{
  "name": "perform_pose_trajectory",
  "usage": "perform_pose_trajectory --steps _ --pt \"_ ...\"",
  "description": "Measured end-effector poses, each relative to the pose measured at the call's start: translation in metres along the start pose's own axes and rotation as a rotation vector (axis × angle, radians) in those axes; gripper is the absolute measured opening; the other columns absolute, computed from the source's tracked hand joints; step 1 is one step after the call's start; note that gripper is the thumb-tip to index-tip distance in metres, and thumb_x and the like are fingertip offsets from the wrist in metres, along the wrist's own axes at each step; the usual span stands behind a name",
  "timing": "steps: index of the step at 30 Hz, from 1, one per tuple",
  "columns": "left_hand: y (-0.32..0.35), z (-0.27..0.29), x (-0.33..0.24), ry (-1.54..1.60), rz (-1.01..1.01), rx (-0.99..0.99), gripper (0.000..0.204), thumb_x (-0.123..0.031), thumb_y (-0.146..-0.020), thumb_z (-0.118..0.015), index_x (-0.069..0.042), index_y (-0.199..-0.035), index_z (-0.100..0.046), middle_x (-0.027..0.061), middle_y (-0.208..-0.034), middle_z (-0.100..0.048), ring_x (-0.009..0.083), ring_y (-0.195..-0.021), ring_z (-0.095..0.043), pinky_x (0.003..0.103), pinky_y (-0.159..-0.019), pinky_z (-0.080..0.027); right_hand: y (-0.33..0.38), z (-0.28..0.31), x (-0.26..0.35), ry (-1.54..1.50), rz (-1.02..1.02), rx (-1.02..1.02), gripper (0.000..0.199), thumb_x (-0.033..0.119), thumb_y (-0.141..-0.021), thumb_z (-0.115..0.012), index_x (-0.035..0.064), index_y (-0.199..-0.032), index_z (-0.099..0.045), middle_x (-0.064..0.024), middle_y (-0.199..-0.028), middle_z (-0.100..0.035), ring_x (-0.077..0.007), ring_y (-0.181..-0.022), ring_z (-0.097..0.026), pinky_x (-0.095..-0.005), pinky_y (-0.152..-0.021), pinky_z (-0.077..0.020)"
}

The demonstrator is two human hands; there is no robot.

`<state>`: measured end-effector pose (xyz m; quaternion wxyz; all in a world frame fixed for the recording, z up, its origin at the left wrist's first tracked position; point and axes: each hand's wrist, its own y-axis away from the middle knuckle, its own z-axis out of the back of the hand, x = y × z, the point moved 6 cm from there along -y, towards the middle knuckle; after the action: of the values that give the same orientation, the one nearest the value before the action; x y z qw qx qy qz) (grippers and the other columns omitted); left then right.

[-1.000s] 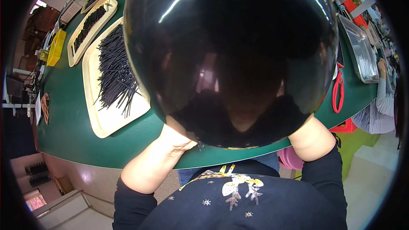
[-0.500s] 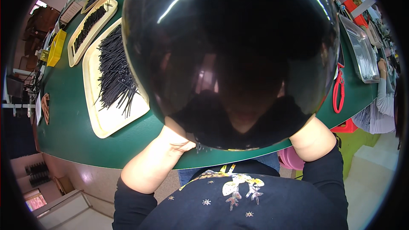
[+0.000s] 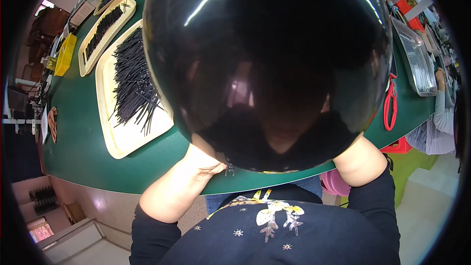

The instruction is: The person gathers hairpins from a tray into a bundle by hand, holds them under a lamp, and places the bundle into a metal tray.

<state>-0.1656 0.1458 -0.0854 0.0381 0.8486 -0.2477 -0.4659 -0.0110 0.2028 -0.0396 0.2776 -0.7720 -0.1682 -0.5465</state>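
A large glossy black dome [image 3: 270, 68], rounded like a lamp shade, blocks the middle of the view. Both forearms reach under it. Of my left hand [image 3: 207, 159], only the wrist and heel show at the dome's lower left rim; the fingers are out of sight. My right hand is covered entirely, with just the right forearm [image 3: 360, 162] showing by the dome's lower right rim. What either hand holds cannot be seen. Some small pieces [image 3: 230, 170] lie on the green tabletop [image 3: 147, 167] beside my left hand, too small to name.
Left of the dome, a cream tray [image 3: 112, 137] bears a heap of thin black rods. Behind it stands a narrower tray [image 3: 84, 68] of black pieces and a yellow bin [image 3: 65, 55]. At right are a red-handled tool [image 3: 390, 108], a clear tray [image 3: 417, 61] and another person's arm [image 3: 443, 110].
The dome sits a few pixels further right in the view. My left wrist has turned slightly, and the small pieces beside it show a little more. My right forearm looks unmoved.
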Motion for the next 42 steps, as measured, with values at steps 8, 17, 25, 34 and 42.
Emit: perform_pose_trajectory --steps 8,17,25,34,42 --pt "0.003 0.006 0.000 0.006 0.000 -0.024 0.021 -0.016 -0.093 -0.059 0.003 -0.101 -0.060 0.0101 -0.076 -0.064 0.0167 -0.063 -0.064 0.026 -0.057 -0.054 -0.004 -0.005 0.002 0.077 0.048 -0.019 0.031 0.010 -0.082 -0.067 0.0003 -0.110 -0.060 -0.0104 -0.089 -0.064 -0.0091 -0.070 -0.058 -0.0238 -0.058 -0.0464" --pt "0.001 0.009 0.002 0.002 -0.004 -0.032 0.021 -0.016 -0.093 -0.059 0.003 -0.101 -0.060 0.0100 -0.076 -0.064 0.0167 -0.063 -0.064 0.026 -0.057 -0.054 -0.009 0.001 0.012 0.268 0.145 -0.081 0.024 0.009 -0.084 -0.064 0.0005 -0.106 -0.062 -0.0091 -0.085 -0.063 -0.0079 -0.067 -0.057 -0.0233 -0.055 -0.0442" --pt "0.007 0.022 0.008 0.032 0.020 -0.100 0.021 -0.017 -0.093 -0.059 0.003 -0.100 -0.060 0.0098 -0.075 -0.064 0.0167 -0.063 -0.064 0.027 -0.056 -0.054 -0.011 0.061 0.049 0.559 -0.068 -0.492 0.010 0.011 -0.087 -0.062 0.0008 -0.084 -0.061 -0.0005 -0.064 -0.056 -0.0063 -0.055 -0.051 -0.0227 -0.050 -0.0399" --pt "0.005 0.023 0.007 -0.046 -0.068 -0.060 0.024 -0.020 -0.092 -0.060 0.003 -0.097 -0.061 0.0091 -0.071 -0.064 0.0168 -0.061 -0.064 0.027 -0.055 -0.054 -0.015 0.016 0.037 0.537 -0.083 -0.314 0.022 0.012 -0.088 -0.061 -0.0027 -0.104 -0.063 -0.0079 -0.084 -0.067 -0.0091 -0.070 -0.059 -0.0257 -0.064 -0.0483" --pt "0.008 0.025 0.013 0.018 0.004 -0.037 0.025 -0.021 -0.090 -0.063 0.003 -0.096 -0.062 0.0096 -0.071 -0.064 0.0168 -0.060 -0.064 0.029 -0.055 -0.055 -0.003 0.002 0.001 -0.339 -0.064 0.197 0.023 0.015 -0.086 -0.067 -0.0007 -0.101 -0.061 -0.0052 -0.086 -0.063 -0.0102 -0.075 -0.058 -0.0250 -0.063 -0.0473"
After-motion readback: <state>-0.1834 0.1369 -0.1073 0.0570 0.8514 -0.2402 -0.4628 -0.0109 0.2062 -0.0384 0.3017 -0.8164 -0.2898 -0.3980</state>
